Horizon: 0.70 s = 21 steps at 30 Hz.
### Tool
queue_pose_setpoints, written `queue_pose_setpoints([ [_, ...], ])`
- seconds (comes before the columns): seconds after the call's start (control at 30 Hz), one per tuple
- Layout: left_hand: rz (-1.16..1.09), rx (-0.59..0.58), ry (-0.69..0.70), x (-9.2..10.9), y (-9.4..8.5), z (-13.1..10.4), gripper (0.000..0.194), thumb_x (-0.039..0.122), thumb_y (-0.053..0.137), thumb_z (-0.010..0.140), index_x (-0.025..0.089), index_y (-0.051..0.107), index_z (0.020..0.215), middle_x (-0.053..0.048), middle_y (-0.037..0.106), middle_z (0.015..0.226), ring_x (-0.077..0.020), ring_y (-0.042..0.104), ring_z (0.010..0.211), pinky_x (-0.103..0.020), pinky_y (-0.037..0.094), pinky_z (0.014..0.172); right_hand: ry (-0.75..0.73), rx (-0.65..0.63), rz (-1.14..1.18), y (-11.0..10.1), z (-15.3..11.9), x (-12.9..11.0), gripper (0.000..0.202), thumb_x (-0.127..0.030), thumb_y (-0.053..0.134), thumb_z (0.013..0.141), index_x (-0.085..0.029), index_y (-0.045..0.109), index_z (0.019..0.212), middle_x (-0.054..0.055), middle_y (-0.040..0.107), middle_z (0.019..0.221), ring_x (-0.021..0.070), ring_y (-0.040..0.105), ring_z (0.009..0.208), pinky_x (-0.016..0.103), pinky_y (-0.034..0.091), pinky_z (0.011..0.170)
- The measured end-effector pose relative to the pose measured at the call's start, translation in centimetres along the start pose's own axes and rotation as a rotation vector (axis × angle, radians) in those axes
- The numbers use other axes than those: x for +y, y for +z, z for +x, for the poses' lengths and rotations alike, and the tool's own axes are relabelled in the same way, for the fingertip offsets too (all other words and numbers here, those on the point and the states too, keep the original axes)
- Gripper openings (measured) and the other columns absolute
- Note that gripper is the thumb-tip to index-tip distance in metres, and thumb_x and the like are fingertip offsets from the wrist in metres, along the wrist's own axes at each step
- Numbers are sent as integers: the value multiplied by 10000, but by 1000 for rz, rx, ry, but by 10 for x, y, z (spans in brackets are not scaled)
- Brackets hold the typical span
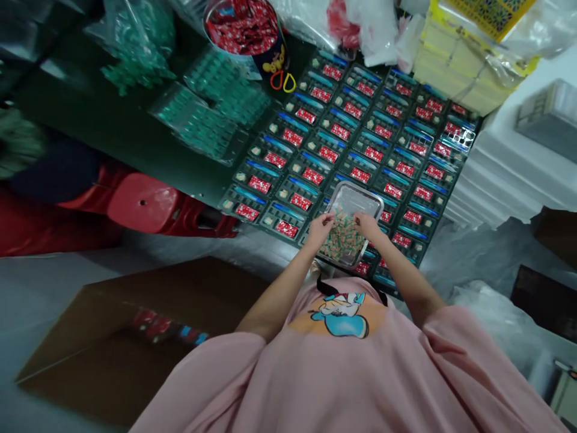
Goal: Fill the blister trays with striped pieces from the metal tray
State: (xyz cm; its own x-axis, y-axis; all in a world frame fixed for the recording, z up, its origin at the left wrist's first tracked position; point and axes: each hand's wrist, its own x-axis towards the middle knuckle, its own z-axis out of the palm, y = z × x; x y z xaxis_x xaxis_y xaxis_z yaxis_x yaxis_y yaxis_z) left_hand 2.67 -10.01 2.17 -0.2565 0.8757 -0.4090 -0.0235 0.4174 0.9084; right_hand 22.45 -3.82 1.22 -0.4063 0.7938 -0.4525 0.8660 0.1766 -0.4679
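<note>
A clear plastic container (356, 198) rests on top of the rows of packs near the table's front edge. Small beige and green pieces (343, 237) are heaped in its nearer part. My left hand (320, 231) is at the container's left side, its fingers pinched together over the pieces. Opposite it, my right hand (366, 226) is over the right side of the heap, fingers also closed. What either hand pinches is too small to make out. Around the container lie many plastic trays (300, 201), each with a blue pen-like item and a red patterned packet.
A tub of red packets (243, 30) stands at the back, with scissors (283, 81) beside it. Bags of green pieces (198, 120) lie at left. Yellow-edged stacks (464, 72) are back right. A red stool (144, 204) and a cardboard box (90, 337) stand left.
</note>
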Motion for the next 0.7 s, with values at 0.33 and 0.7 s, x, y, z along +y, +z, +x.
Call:
queue_pose_setpoints([
  [0.33,-121,-154,-18,-9,12,-8,277,180,734,671,171,776,944,-98,748,984,-250,660,961,-408,459,965,48,100,777,2,-14,-3,226,-334,686,643,-194,600,798,-44,577,671,126,514,655,250,407,655],
  [0.7,-412,-168,-264,-6,29,-4,345,418,843,612,143,728,785,-18,634,648,-127,551,613,-284,427,635,49,-16,1127,-5,-25,-20,414,-459,798,593,-191,599,838,-57,582,685,104,515,657,241,400,669],
])
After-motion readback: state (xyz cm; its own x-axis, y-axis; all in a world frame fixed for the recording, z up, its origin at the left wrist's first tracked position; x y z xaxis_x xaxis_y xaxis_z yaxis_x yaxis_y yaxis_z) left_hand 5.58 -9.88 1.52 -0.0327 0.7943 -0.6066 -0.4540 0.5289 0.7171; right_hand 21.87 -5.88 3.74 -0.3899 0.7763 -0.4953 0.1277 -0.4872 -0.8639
